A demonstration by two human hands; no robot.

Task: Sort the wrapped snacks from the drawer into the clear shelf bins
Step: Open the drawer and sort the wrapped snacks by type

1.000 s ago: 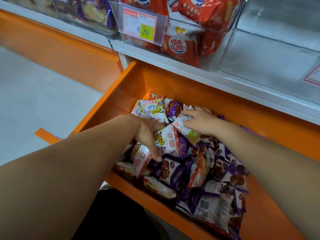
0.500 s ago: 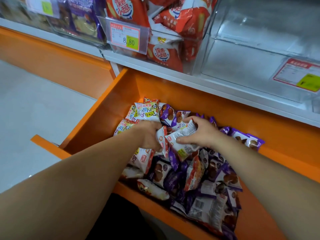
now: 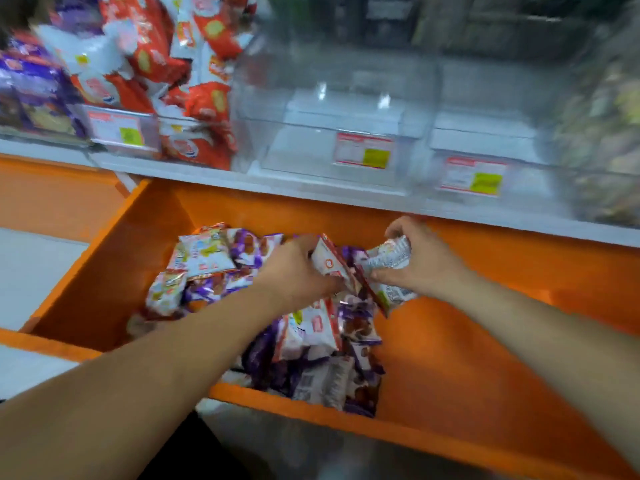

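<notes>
Left hand point(image 3: 294, 271) grips a white packet point(image 3: 329, 263), right hand point(image 3: 420, 263) pinches a silver packet point(image 3: 391, 254). A full pile point(image 3: 311, 344) lies in the drawer point(image 3: 450, 358); middle bins point(image 3: 332, 98) look empty. Early going, it seems.

price tags point(image 3: 363, 151): red-bordered, yellow patch, blurred | floor point(image 3: 38, 271): pale grey

Single head-worn wide-angle view, set close above an open orange drawer point(image 3: 450, 358) and facing forward and steeply down. The left hand point(image 3: 294, 271) and right hand point(image 3: 422, 263) reach in from the near edge and meet over the wrapped snacks point(image 3: 311, 334) at mid-frame. The clear bins point(image 3: 332, 98) on the shelf point(image 3: 242, 178) span the far band; floor point(image 3: 34, 271) shows at left. Far objects are blurred.
</notes>
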